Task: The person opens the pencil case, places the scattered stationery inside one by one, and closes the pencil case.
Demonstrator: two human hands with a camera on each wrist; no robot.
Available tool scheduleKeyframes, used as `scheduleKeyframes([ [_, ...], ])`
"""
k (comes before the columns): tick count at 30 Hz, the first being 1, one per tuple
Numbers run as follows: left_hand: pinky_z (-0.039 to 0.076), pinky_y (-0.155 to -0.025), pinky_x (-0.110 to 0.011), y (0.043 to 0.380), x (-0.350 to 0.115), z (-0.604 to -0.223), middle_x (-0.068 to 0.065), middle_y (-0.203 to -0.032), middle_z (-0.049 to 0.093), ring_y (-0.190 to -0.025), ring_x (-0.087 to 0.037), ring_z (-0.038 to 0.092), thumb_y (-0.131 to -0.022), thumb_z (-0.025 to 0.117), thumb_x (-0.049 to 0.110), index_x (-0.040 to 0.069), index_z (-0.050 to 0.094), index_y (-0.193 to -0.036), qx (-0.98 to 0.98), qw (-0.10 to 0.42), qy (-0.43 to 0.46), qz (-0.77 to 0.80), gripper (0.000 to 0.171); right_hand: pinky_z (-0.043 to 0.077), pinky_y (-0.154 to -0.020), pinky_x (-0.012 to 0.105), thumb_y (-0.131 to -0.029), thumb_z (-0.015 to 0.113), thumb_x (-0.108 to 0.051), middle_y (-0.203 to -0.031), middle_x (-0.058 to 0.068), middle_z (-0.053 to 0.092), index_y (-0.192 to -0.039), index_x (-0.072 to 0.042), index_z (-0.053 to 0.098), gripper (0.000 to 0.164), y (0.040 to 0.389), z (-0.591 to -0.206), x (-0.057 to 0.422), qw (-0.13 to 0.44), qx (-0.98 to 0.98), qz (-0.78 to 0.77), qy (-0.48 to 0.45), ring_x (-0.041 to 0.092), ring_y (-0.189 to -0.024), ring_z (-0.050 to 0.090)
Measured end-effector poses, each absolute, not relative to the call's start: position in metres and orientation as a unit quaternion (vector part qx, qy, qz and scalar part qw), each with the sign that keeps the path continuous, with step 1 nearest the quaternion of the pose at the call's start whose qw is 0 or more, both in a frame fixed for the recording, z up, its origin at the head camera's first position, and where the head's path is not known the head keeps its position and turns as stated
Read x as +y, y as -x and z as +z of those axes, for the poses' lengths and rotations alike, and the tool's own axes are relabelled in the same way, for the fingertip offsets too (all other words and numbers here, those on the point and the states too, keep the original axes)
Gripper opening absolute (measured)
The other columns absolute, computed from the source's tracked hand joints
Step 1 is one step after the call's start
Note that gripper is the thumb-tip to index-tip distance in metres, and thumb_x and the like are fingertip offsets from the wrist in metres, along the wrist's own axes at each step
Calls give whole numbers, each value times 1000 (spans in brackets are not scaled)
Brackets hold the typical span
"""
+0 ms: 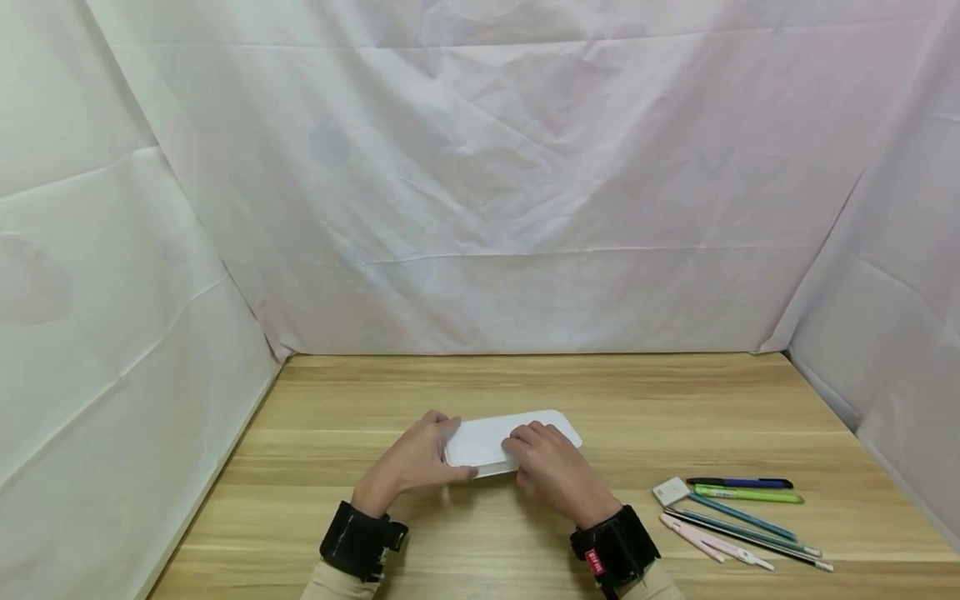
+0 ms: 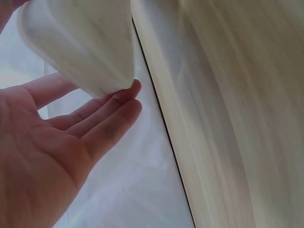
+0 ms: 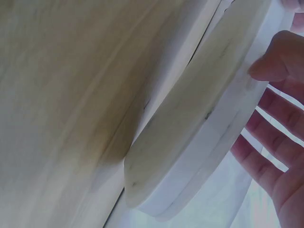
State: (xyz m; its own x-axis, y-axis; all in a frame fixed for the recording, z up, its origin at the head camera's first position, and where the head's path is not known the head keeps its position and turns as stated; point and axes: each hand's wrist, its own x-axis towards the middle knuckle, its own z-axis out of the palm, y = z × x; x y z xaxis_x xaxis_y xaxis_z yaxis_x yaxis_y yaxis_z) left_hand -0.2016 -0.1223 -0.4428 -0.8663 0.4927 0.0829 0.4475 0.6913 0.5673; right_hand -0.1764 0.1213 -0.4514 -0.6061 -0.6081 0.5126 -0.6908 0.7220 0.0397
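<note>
A long white pencil box with rounded corners is held a little above the wooden table, its pale underside showing in the right wrist view. My left hand grips the box's left end, thumb along the near edge and fingertips at the far corner. In the left wrist view, the fingers touch one end of the box. My right hand lies over the right half, fingers bent on the top. Its thumb presses the side wall, where a lengthwise seam shows.
To the right on the table lie a white eraser, a dark blue pen, a green pen, several pencils and a pink compass. White cloth hangs behind and on both sides.
</note>
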Motion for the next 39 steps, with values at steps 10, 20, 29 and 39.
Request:
scheduleKeyframes([
  [10,48,-87,-36,199,-121,-437,-13,-128,58,-106,-18,56,-75,77,58,0,53,-140,914,4,-205,350,90,52,-81,34,-71,71,-1,-102,3,68,-102,-8,68,31,177,-446,125,271,-890,79,-357,19,-94,64],
  [20,48,-79,-27,199,-121,-433,-8,-117,63,-93,-11,57,-73,79,59,-1,53,-139,908,-30,-196,370,93,53,-79,34,-71,74,-3,-104,3,69,-104,-9,67,34,178,-445,125,305,-884,66,-347,20,-96,65],
  [29,47,-76,-25,200,-120,-435,-8,-114,63,-91,-11,56,-74,80,57,-4,54,-137,906,-34,-208,367,92,55,-74,35,-70,71,-2,-99,5,72,-98,-7,68,29,177,-447,122,327,-876,66,-348,21,-91,70],
  [39,47,-75,-24,199,-120,-435,-8,-114,64,-90,-10,56,-73,81,53,-3,55,-137,906,-41,-210,365,89,58,-73,34,-70,73,0,-101,8,71,-100,-4,68,31,175,-448,121,322,-877,71,-349,22,-90,71],
])
